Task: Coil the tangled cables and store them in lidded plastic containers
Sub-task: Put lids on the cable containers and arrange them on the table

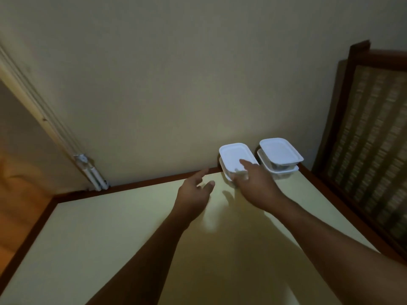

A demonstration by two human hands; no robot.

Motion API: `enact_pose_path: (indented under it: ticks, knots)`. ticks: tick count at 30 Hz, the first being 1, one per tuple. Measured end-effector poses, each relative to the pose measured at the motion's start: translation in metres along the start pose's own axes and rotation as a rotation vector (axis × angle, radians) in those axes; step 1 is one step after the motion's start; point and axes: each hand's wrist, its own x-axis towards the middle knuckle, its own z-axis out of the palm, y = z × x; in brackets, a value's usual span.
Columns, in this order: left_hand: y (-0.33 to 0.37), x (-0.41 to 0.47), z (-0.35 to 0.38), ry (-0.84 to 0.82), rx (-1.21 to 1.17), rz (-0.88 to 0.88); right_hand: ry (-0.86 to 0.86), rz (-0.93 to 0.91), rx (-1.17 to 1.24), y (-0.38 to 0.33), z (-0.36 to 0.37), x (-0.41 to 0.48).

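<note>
Behind everything, a pale wall [154, 73] fills the upper view. Below it, a cream-topped table [99, 238] with dark brown edging runs up to the wall. A wood-framed woven panel [374, 133] stands past the table's right edge.

Both your forearms reach toward the far right corner. Your left hand [193, 190] hovers over the tabletop, fingers loosely spread, forefinger pointing at the wall, holding nothing. Your right hand [257, 181] rests on the left container stack [231, 155]: forefinger straight on the white lid, other fingers bent down at the near rim. Blur there; cannot tell if they grip.

Both stacks sit in that corner by the wall. The right container stack [279, 153] stands just beside the left one, two lidded tubs high, something dark showing through the clear wall.

White pipes [95, 177] stand at the wall by the table's far left corner.
</note>
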Motion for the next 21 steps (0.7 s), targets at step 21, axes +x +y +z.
enact_pose_path:
  ticks: [21]
  knots:
    - [-0.097, -0.276, -0.269, 0.235, 0.538, -0.015, -0.403, -0.263, 0.079, -0.173, 0.152, -0.231]
